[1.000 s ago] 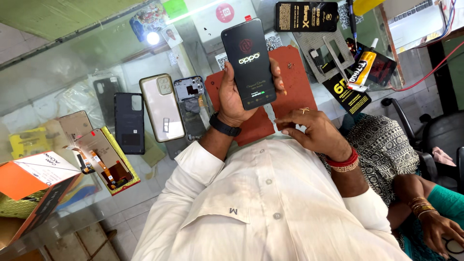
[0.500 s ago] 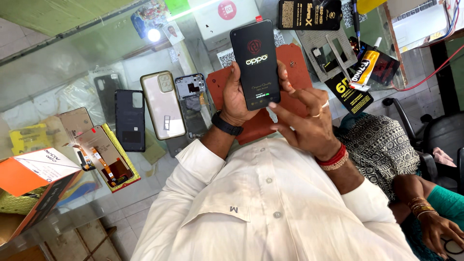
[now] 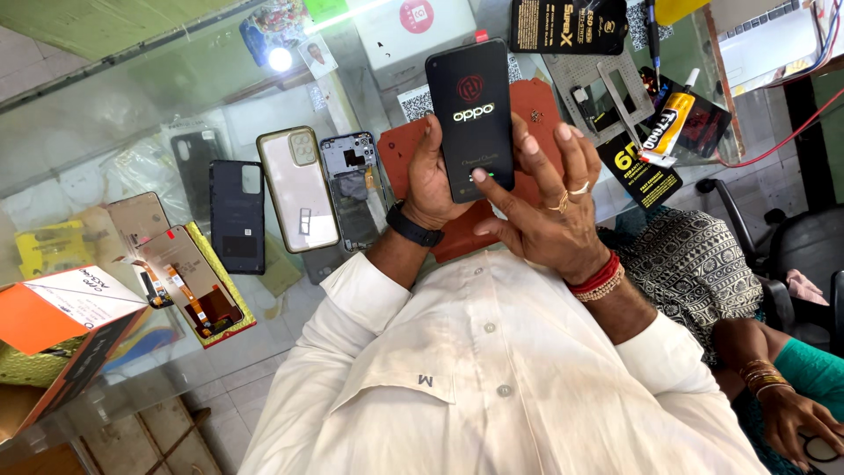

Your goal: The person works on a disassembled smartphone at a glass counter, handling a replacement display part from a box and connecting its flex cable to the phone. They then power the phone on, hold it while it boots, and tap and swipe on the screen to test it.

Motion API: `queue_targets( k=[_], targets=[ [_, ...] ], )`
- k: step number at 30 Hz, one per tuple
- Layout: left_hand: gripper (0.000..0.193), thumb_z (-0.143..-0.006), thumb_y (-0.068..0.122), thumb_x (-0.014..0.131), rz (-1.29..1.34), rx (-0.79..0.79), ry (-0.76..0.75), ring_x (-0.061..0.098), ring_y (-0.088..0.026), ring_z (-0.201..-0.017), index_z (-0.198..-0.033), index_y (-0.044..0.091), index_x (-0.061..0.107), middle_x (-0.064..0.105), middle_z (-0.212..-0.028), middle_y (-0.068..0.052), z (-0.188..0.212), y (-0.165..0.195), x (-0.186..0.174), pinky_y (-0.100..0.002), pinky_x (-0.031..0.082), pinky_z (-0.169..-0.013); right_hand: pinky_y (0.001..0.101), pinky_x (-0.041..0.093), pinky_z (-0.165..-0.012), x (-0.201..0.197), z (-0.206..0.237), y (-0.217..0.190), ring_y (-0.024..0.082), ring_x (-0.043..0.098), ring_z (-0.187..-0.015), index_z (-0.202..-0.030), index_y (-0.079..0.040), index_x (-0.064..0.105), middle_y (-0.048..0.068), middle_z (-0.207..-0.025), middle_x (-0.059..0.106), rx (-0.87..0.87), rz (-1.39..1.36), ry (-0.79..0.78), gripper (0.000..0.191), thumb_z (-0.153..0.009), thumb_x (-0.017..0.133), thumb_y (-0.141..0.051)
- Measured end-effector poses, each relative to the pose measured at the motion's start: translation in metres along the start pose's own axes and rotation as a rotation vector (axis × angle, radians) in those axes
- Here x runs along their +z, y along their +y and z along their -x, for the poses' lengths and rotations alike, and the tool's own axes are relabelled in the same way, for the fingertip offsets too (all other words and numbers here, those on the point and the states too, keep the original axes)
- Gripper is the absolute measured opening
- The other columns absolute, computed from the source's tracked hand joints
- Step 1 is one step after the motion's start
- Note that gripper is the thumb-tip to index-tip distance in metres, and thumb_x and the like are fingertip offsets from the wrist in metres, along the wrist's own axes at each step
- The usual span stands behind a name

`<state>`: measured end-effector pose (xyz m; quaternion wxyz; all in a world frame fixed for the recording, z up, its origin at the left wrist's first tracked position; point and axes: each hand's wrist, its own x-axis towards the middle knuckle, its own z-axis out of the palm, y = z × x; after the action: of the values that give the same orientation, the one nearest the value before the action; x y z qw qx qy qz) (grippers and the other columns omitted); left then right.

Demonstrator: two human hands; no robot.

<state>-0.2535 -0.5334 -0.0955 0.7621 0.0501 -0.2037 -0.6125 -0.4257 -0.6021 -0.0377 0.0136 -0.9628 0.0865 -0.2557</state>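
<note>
Bench, left to right.

Far left: orange box at the edge of the glass table. Just beside it, a loose display panel with its flex cable, lying on a yellow sheet. Then a dark back cover, a cased handset lying back up, and a stripped phone frame, all flat on the glass and apart from my hands.

Centre: my left hand is closed round the black phone, thumb on its near edge, holding it upright above the red work mat, screen toward me. The screen is lit with a start-up logo.

My right hand grips nothing. It is spread loose at the phone's right edge, with one fingertip pressed low on the glass.

Judgement: the step in hand looks like a power-on check of the screen. Any further touch calls for the left hold to stay firm, so the phone does not tip, and for light pressure from the right finger.

Right: glue tube on dark packets. A second person's patterned sleeve is far right, well apart.
</note>
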Motion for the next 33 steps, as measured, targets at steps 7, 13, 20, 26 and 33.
queue_targets(
  k=[7,13,20,26,33],
  targets=[
    [0.086,-0.107,0.072,0.034,0.070,0.019,-0.012,0.068,-0.028,-0.110,-0.136,-0.007,0.053,0.062,-0.122,-0.021,0.000,0.000,-0.003,-0.041,0.057,-0.097,0.0570,0.043,-0.113,0.000,0.007,0.001,0.034,0.040,-0.140,-0.110,-0.017,0.072,0.009,-0.143,0.049,-0.096,-0.140,0.148,0.036,-0.097,0.080,-0.049],
    [0.082,-0.108,0.070,0.031,0.163,0.034,-0.002,0.069,-0.032,-0.109,-0.139,-0.003,0.051,0.061,-0.123,-0.021,-0.002,-0.001,0.000,-0.045,0.058,-0.096,0.0549,0.050,-0.099,0.004,0.011,0.006,0.035,0.058,-0.118,-0.086,-0.009,0.058,0.012,-0.120,0.061,0.006,-0.233,0.283,0.035,-0.090,0.088,-0.025],
    [0.079,-0.110,0.067,0.030,0.228,0.048,0.074,0.069,-0.034,-0.114,-0.140,-0.002,0.052,0.062,-0.127,-0.021,-0.002,-0.003,-0.001,-0.049,0.058,-0.097,0.0510,0.048,-0.097,0.000,0.018,0.009,0.033,0.061,-0.113,-0.083,-0.007,0.062,0.010,-0.113,0.063,0.149,-0.229,0.260,0.031,-0.089,0.089,-0.022],
    [0.076,-0.112,0.065,0.031,0.212,0.079,0.190,0.068,-0.035,-0.115,-0.139,-0.002,0.055,0.064,-0.125,-0.021,0.000,-0.008,-0.007,-0.051,0.058,-0.099,0.0479,0.046,-0.093,0.004,0.023,0.015,0.029,0.064,-0.101,-0.082,-0.005,0.065,0.008,-0.101,0.067,0.194,-0.238,0.272,0.027,-0.092,0.084,-0.022],
    [0.078,-0.110,0.067,0.032,0.237,0.069,0.264,0.068,-0.035,-0.114,-0.133,-0.004,0.057,0.065,-0.125,-0.021,-0.001,-0.010,-0.014,-0.051,0.059,-0.097,0.0459,0.045,-0.090,0.015,0.025,0.020,0.028,0.065,-0.090,-0.082,-0.004,0.065,0.008,-0.091,0.067,0.205,-0.272,0.272,0.022,-0.093,0.082,-0.013]
  ],
)
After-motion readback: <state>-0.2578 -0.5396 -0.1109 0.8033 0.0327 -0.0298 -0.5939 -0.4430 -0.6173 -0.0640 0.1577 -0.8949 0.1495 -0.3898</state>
